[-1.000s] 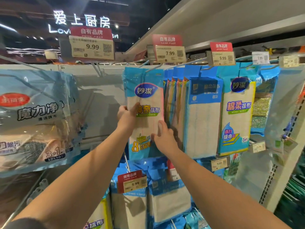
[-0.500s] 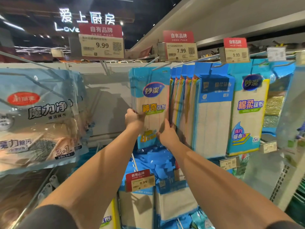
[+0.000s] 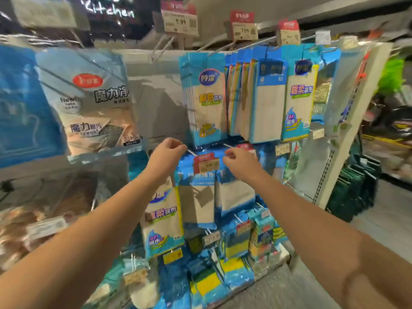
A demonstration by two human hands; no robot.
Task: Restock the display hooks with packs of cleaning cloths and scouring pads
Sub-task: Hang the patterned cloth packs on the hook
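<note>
Fingers of both hands are curled and appear to hold nothing, though blur hides whether they pinch anything. Left hand (image 3: 166, 150) sits at 9 o'clock of a red price tag (image 3: 206, 162); right hand (image 3: 239, 159) at its 3 o'clock. Just above, at 12 o'clock, the blue cloth pack (image 3: 206, 99) hangs on its hook (image 3: 219, 50), apart from both hands.

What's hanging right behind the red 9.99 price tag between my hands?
Behind the red price tag hang blue-topped cleaning cloth packs. The tag covers their header tops, so the hook holes are hidden.
</note>
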